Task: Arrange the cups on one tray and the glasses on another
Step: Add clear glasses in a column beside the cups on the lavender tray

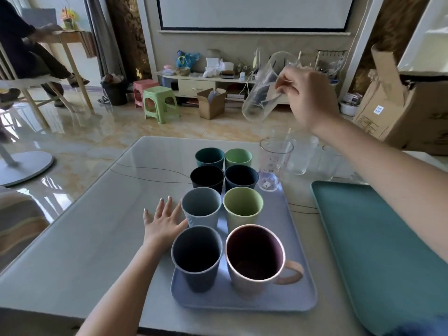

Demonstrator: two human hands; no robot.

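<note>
Teal tray (pixel 378 238) cut off at right edge

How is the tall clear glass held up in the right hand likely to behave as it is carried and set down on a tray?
The clear glass looks smooth, so it may slip; the right hand pinches it only near the rim, tilted. It appears empty, so probably light. Tall and narrow, it could tip if set down carelessly on the teal tray, and being glass, it would likely break.

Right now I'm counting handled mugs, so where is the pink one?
In the head view the pink mug stands at the near right corner of the lavender tray, beside a dark blue cup, handle pointing right.
</note>
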